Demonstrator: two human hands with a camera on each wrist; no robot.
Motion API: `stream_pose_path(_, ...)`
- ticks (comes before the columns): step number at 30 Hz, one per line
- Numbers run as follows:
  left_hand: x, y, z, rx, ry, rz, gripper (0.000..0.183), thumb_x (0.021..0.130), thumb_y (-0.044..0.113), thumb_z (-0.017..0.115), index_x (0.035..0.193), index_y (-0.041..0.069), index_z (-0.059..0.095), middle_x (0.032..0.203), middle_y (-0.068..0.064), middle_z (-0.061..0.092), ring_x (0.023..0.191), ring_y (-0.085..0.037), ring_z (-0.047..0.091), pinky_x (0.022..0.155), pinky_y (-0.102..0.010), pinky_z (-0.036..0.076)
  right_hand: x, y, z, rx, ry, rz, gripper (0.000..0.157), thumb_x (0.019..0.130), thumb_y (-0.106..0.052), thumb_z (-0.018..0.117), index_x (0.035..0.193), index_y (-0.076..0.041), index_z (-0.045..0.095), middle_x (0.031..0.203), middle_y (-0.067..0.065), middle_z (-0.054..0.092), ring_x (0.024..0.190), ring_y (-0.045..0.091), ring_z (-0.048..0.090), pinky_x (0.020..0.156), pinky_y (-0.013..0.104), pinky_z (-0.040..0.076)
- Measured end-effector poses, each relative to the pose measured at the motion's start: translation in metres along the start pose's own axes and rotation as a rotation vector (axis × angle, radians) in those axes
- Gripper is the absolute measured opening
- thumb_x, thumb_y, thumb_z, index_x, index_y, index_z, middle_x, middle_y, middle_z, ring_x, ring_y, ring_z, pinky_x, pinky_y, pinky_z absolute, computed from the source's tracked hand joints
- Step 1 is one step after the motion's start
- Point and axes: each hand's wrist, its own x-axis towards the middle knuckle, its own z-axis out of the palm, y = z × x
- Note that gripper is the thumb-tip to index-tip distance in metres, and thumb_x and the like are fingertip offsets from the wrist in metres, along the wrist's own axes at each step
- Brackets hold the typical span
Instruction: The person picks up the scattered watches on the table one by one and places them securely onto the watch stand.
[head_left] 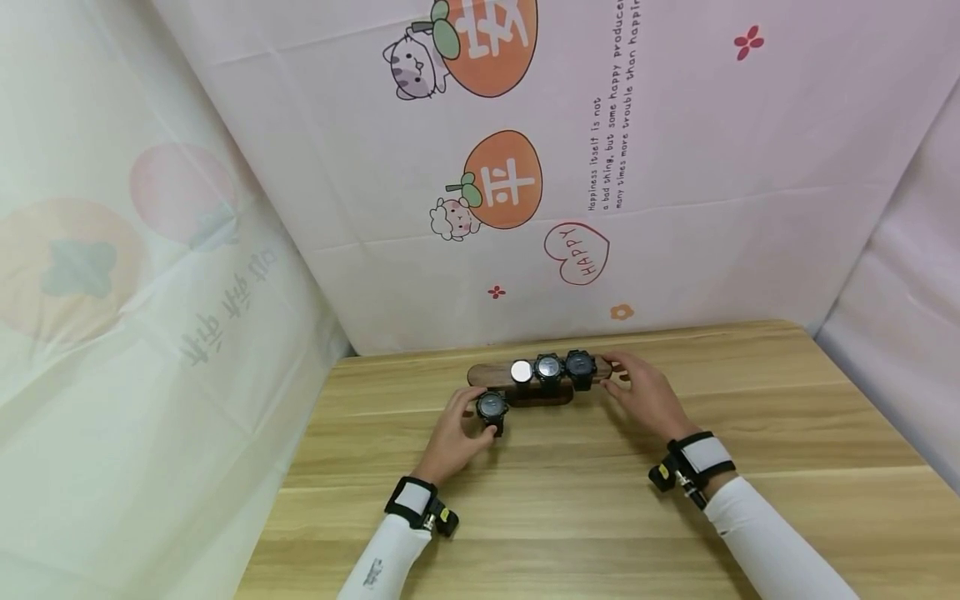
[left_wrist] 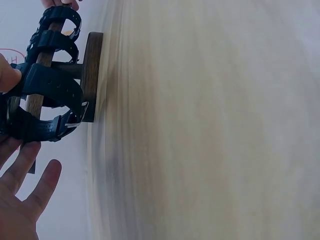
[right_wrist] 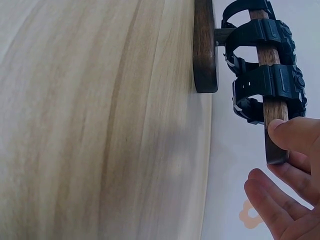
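Note:
A dark wooden watch stand point(head_left: 490, 374) stands near the back of the table, a horizontal bar above a flat base point(right_wrist: 204, 55). Three black watches, a left one point(head_left: 521, 372), a middle one point(head_left: 548, 367) and a right one point(head_left: 580, 365), are strapped round its bar. My left hand point(head_left: 456, 437) pinches a fourth black watch point(head_left: 492, 406) between thumb and fingers, just in front of the bar's left end. In the left wrist view its closed strap point(left_wrist: 52, 85) overlaps the bar; I cannot tell whether it encircles it. My right hand point(head_left: 647, 398) grips the bar's right end, thumb on the wood.
The stand is on a wood-grain table point(head_left: 570, 500), close to its back edge. A white printed cloth point(head_left: 675, 250) hangs behind, with more cloth at both sides. Each wrist wears a strapped camera, such as the right camera point(head_left: 663, 475).

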Motion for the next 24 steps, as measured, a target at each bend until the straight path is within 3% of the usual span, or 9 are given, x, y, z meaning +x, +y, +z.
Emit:
stream_pose_path(7, -0.001, -0.003, -0.003, -0.006, 0.009, 0.015, 0.066, 0.094, 0.011, 0.08, 0.154, 0.007, 0.051, 0.155, -0.013, 0.053, 0.137, -0.029, 0.058, 0.106, -0.052, 0.057, 0.001, -0.001, 0.0, 0.008, 0.014, -0.017, 0.049, 0.098, -0.007, 0.076, 0.143, 0.002, 0.059, 0.138, 0.026, 0.065, 0.117, 0.042, 0.069, 0.096, 0.055, 0.062)
stream_pose_path(16, -0.001, -0.006, -0.007, 0.001, 0.042, 0.037, 0.065, 0.093, 0.01, 0.081, 0.152, 0.004, 0.053, 0.15, -0.013, 0.056, 0.134, -0.029, 0.059, 0.102, -0.046, 0.058, 0.001, 0.001, 0.001, 0.011, 0.007, -0.008, 0.05, 0.099, -0.009, 0.075, 0.144, 0.001, 0.058, 0.14, 0.025, 0.065, 0.119, 0.041, 0.068, 0.096, 0.054, 0.062)
stream_pose_path(24, -0.002, -0.008, -0.012, -0.014, 0.052, -0.009, 0.066, 0.092, 0.007, 0.081, 0.152, 0.007, 0.053, 0.151, -0.014, 0.056, 0.135, -0.03, 0.058, 0.104, -0.053, 0.057, 0.0, 0.001, 0.001, 0.01, 0.009, 0.0, 0.051, 0.099, -0.009, 0.075, 0.145, 0.001, 0.058, 0.139, 0.024, 0.065, 0.118, 0.041, 0.069, 0.096, 0.055, 0.062)
